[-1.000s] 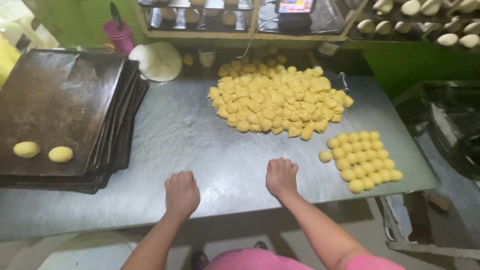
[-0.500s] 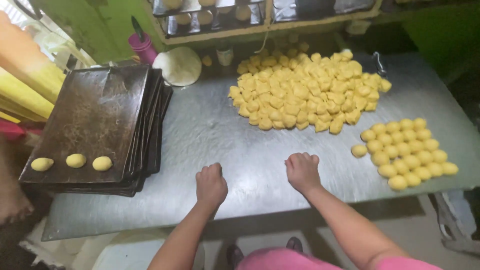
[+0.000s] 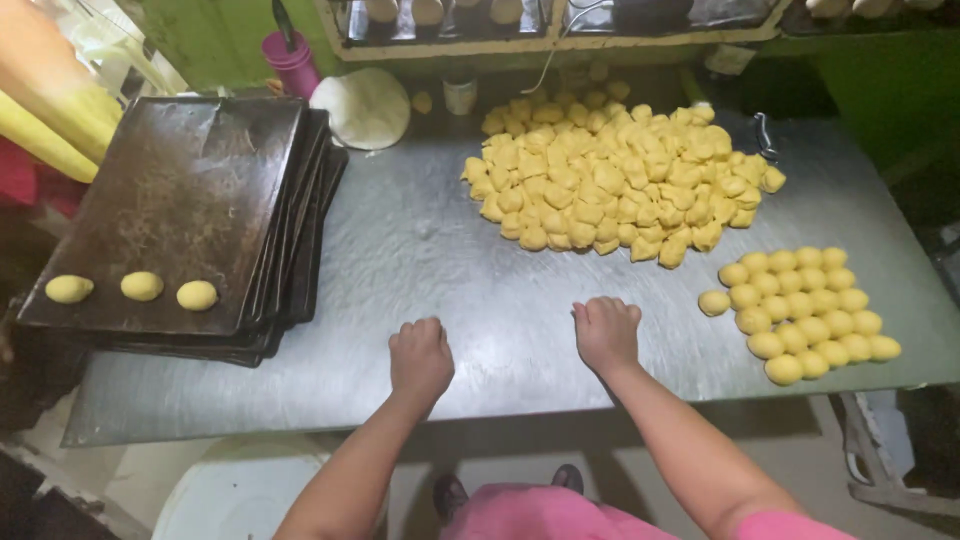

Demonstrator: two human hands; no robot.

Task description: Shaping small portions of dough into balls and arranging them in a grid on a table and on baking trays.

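A person stands at a metal desk (image 3: 430, 250), both hands curled into loose fists and pressed knuckles-up on the near edge: the left hand (image 3: 420, 355) and right hand (image 3: 606, 332) each cup downward, and whether a dough piece sits under either palm cannot be told. Since a second ago a third dough ball (image 3: 197, 295) has joined two others along the near edge of the top baking tray (image 3: 190, 190), on the stack at left, which suggests rolled pieces are being moved there one by one. The heap of cut dough pieces (image 3: 610, 180) lies far right of centre, and rows of rounded balls (image 3: 805, 315) sit near the right edge, just beside the right hand.
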